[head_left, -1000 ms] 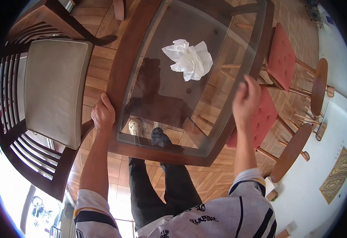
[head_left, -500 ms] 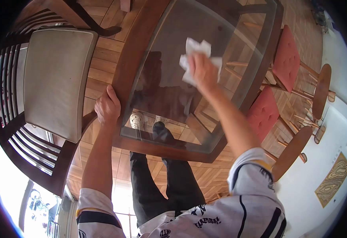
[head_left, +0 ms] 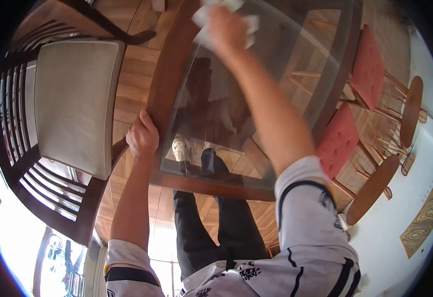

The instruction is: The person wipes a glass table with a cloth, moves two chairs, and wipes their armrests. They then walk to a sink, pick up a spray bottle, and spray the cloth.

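My left hand (head_left: 143,136) clasps the table's wooden frame (head_left: 169,74); my right hand (head_left: 225,29), well apart, covers a crumpled white tissue (head_left: 251,25) over the glass (head_left: 276,59).
Blur hides whether my right fingers are closed on it. Uneven pressure could, I judge, let it bunch and slip; a loose corner might snag on the nearby frame and tear.
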Motion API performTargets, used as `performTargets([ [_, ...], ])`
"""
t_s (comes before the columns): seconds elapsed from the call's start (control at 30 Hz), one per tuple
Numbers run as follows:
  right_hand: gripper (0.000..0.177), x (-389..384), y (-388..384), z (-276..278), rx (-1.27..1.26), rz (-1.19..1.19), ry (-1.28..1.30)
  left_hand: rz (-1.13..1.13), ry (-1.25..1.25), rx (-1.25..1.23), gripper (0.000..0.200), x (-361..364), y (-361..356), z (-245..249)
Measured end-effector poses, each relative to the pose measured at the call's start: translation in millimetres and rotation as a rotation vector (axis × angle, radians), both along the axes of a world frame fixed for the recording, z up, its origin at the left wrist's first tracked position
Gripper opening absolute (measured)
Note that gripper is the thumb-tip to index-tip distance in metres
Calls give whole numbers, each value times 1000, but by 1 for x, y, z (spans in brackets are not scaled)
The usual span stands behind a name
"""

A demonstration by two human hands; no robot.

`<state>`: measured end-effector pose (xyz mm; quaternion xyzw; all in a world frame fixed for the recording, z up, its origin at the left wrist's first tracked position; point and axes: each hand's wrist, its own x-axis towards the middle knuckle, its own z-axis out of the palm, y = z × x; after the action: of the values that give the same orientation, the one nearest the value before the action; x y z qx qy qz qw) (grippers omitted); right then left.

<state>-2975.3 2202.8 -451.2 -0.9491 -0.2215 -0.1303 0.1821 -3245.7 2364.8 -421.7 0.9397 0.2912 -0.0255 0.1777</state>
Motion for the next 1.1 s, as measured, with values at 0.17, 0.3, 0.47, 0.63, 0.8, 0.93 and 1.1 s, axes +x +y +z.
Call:
performTargets([
  [0.17, 17, -188, -44, 31, 81, 458, 241, 3, 4, -53, 42, -4, 4, 2],
  [0.3, 14, -165, -121, 35, 151, 582, 324, 26, 2, -78, 43, 0, 4, 6],
  [0.47, 18, 42, -159, -3, -72, -209, -18, 5, 95, -39, 46, -4, 7, -3],
  [0.63, 30, 218, -180, -67, -147, -200, -260, 60, 334, -45, 37, -33, 2, -45],
  [0.8, 26, 52, -97, -48, -144, 169, -53, 132, 44, -279, 36, -9, 19, 17],
  [0.93, 22, 20, -202, -77, -69, 374, 161, 152, 136, -332, 40, -10, 25, 11],
  [1.1, 41, 231, -254, -67, -657, -70, -147, 155, 221, -321, 40, -7, 22, 25],
])
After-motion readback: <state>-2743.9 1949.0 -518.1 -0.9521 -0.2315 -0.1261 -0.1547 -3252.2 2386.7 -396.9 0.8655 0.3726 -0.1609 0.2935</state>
